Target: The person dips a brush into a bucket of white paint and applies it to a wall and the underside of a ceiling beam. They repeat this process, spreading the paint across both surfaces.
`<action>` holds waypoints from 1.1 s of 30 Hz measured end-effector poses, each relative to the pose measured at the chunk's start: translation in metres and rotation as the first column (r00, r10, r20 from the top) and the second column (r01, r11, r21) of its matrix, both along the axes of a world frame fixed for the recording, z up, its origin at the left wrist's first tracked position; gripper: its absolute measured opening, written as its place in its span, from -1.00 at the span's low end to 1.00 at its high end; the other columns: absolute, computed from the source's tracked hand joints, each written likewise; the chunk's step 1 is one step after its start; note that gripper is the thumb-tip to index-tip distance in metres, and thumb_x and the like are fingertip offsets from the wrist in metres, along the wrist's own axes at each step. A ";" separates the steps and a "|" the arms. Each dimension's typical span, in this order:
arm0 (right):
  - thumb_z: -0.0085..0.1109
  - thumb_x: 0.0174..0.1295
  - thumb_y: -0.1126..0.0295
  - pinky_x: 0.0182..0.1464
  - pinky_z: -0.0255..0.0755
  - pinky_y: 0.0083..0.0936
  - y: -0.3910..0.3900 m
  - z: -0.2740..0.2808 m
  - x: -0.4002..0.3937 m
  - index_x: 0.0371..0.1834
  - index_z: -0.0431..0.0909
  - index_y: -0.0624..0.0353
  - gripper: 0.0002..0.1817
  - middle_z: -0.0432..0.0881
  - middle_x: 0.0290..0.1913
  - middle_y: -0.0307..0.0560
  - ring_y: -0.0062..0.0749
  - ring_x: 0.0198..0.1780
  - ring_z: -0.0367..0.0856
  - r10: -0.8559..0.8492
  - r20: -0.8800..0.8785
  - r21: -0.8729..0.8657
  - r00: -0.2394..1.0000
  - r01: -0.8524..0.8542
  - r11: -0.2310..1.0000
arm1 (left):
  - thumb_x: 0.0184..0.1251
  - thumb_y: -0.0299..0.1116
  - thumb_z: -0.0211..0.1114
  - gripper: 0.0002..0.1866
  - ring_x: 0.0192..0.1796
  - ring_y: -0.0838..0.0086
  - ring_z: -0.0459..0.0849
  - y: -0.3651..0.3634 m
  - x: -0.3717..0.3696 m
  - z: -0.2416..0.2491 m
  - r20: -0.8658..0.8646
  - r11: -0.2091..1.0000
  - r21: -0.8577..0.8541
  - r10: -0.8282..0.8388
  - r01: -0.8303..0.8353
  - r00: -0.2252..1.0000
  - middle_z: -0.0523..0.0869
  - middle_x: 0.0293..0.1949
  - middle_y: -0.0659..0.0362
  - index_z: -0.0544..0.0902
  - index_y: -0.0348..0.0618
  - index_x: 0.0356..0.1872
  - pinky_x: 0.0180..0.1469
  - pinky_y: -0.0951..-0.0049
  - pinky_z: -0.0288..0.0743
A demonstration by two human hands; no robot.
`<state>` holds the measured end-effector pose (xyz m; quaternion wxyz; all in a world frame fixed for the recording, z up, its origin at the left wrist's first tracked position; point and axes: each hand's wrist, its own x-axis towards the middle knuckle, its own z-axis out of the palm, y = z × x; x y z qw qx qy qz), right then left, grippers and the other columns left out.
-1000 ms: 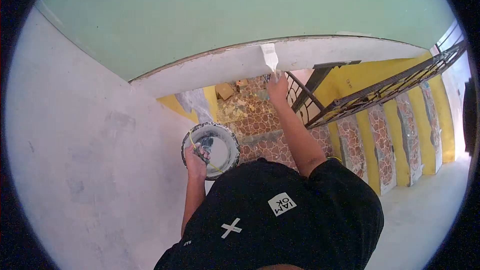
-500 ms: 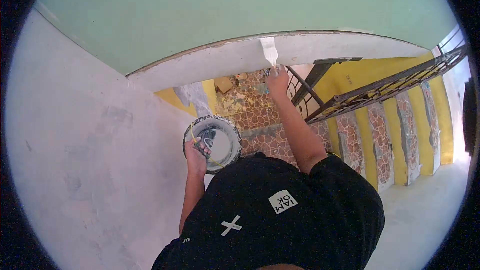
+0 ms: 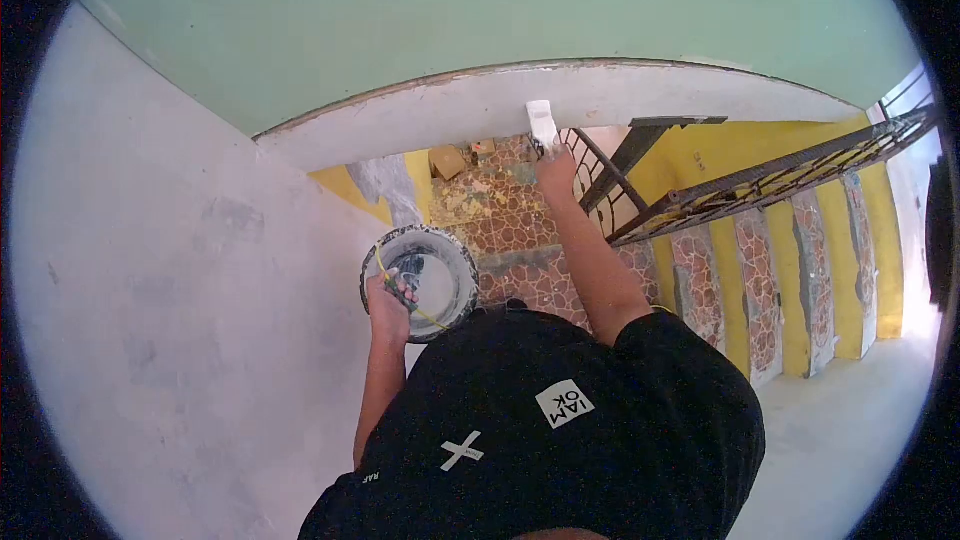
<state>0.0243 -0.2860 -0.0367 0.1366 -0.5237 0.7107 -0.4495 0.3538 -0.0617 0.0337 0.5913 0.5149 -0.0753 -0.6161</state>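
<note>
My right hand (image 3: 557, 172) is closed around the handle of a paintbrush (image 3: 541, 121) whose bristles are coated white. The bristles overlap the lower part of the white beam (image 3: 420, 120) below the green wall. In my left hand (image 3: 390, 302) is the thin yellow handle of a dark, paint-smeared bucket (image 3: 467, 258), my fingers wrapped round its grip over the opening. White paint (image 3: 440, 283) lies inside the bucket, with a dark patch showing beside my fingers.
A dark metal railing (image 3: 780, 175) runs along the right side. Yellow-edged steps with stone-patterned treads (image 3: 762, 310) descend beside it. Below, a cardboard box (image 3: 447, 162) sits on the patterned floor. A whitish wall (image 3: 180, 290) rises at left, a green wall (image 3: 480, 10) ahead.
My right hand has drawn the brush down from the beam's upper edge towards its lower edge. The bucket in my left hand has shifted slightly left and up in view.
</note>
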 end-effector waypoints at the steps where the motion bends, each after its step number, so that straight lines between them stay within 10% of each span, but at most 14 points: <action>1: 0.23 0.13 0.42 -0.11 0.53 -0.10 0.001 -0.011 -0.001 -0.11 0.56 0.37 -0.70 0.69 -0.25 0.30 0.19 -0.15 0.69 0.000 0.025 0.024 1.000 0.000 1.000 | 0.40 -0.02 0.03 -0.67 -0.47 0.41 0.41 0.002 0.001 0.000 -0.002 1.000 0.001 0.004 -0.004 1.000 0.39 -0.52 0.25 0.53 -0.08 -0.23 -0.30 0.31 0.40; 20: 0.17 0.15 0.31 -0.05 0.53 -0.02 0.001 -0.023 0.009 -0.17 0.58 0.45 -0.64 0.68 -0.20 0.38 0.26 -0.09 0.67 -0.151 0.103 0.400 0.983 0.098 0.911 | 0.36 -0.01 0.08 -0.65 -0.43 0.41 0.40 0.004 0.002 -0.001 -0.002 0.999 -0.042 0.021 -0.021 1.000 0.38 -0.50 0.24 0.49 -0.10 -0.16 -0.29 0.34 0.38; 33: 0.17 0.14 0.30 -0.05 0.52 -0.03 -0.007 -0.035 0.001 -0.18 0.59 0.41 -0.66 0.68 -0.22 0.36 0.24 -0.11 0.68 -0.098 0.117 0.305 0.988 0.058 0.951 | 0.37 -0.02 0.09 -0.68 -0.45 0.42 0.40 -0.005 -0.004 0.003 -0.003 0.998 0.012 0.058 -0.058 0.998 0.39 -0.51 0.25 0.51 -0.07 -0.20 -0.30 0.33 0.38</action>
